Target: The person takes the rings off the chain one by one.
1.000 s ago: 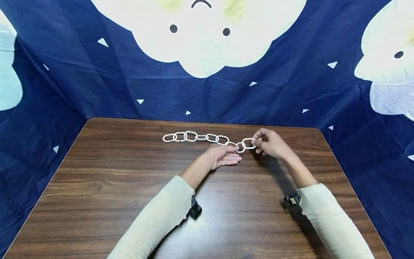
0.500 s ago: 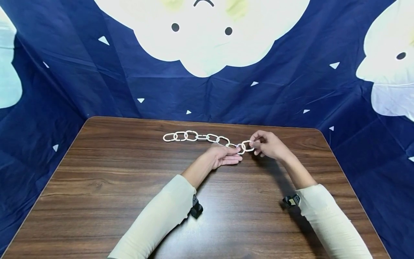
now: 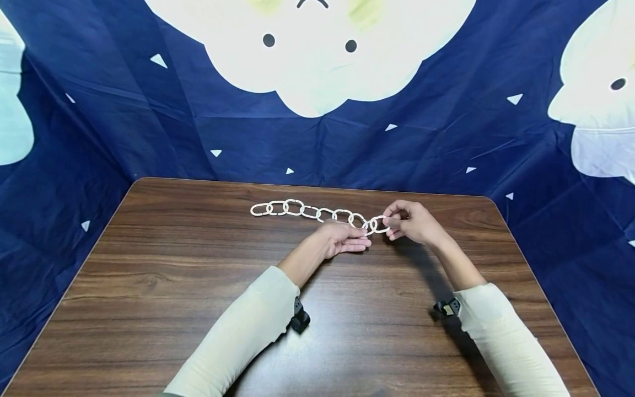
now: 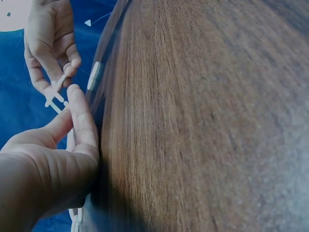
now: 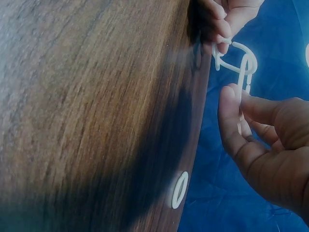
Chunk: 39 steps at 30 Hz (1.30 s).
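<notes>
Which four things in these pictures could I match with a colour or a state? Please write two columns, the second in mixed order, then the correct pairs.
1. chain
2. right hand
3. tabletop
4. backdrop

A. pinching the chain at its right end
B. mostly dark blue
C. white, with joined links
D. brown, with wood grain

Pairs: 1-C; 2-A; 3-D; 4-B

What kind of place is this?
Probably a curtained-off recording corner: there's a brown wood-grain table, dark blue cloth printed with big white cloud shapes behind it, and small black boxy gadgets worn at both wrists.
</notes>
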Each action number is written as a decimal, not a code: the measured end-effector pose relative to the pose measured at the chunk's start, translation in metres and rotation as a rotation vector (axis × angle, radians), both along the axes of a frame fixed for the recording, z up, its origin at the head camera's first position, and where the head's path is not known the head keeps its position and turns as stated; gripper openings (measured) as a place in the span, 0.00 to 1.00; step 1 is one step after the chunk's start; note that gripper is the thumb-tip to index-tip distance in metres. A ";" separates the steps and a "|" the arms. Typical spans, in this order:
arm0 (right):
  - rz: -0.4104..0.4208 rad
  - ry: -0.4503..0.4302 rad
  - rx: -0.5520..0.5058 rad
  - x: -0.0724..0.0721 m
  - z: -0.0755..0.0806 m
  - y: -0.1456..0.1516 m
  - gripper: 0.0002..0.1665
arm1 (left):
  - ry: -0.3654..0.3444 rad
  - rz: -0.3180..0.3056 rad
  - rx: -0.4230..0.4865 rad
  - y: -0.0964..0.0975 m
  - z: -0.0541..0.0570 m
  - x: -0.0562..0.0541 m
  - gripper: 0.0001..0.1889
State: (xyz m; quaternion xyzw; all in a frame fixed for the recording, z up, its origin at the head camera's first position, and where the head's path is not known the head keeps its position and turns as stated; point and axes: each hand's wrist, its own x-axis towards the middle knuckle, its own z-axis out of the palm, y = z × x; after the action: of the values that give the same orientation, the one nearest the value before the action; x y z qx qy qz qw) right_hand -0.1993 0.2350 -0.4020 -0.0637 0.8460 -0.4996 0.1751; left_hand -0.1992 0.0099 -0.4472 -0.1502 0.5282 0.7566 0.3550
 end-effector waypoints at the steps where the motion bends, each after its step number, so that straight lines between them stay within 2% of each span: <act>1: 0.000 0.002 0.002 0.000 0.000 0.000 0.13 | -0.001 -0.001 0.003 0.000 -0.001 0.000 0.04; 3: 0.002 0.008 0.006 0.001 -0.001 0.001 0.14 | 0.001 -0.006 0.008 0.000 -0.002 0.000 0.06; 7: 0.000 0.015 0.011 0.003 -0.003 0.002 0.15 | 0.007 -0.010 0.016 -0.001 -0.004 -0.001 0.04; 10: -0.004 0.013 0.004 0.005 -0.005 0.002 0.16 | 0.013 -0.009 0.016 -0.001 -0.004 -0.001 0.08; 13: -0.007 0.011 -0.005 0.006 -0.008 0.002 0.16 | 0.016 -0.012 0.017 -0.002 -0.005 -0.001 0.04; 18: -0.004 0.018 -0.021 0.009 -0.011 0.001 0.16 | 0.018 -0.013 0.013 -0.002 -0.007 -0.001 0.08; 23: 0.005 0.040 -0.039 0.009 -0.014 -0.001 0.17 | 0.013 -0.004 0.004 -0.002 -0.007 -0.002 0.07; 27: 0.013 0.083 -0.027 0.010 -0.018 -0.001 0.15 | 0.006 0.001 0.005 -0.002 -0.007 -0.003 0.07; 31: 0.022 0.162 0.016 0.009 -0.021 -0.001 0.13 | 0.005 0.001 0.012 -0.003 -0.006 -0.003 0.08; 39: 0.036 0.336 0.166 0.011 -0.019 -0.002 0.09 | 0.002 -0.002 0.016 -0.001 -0.003 -0.003 0.10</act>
State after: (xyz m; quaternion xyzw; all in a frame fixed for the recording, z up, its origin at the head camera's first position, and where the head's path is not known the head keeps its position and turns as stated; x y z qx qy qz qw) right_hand -0.1882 0.2329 -0.4207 -0.1464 0.9003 -0.4075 0.0450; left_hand -0.2021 0.0087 -0.4499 -0.1461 0.5228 0.7604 0.3565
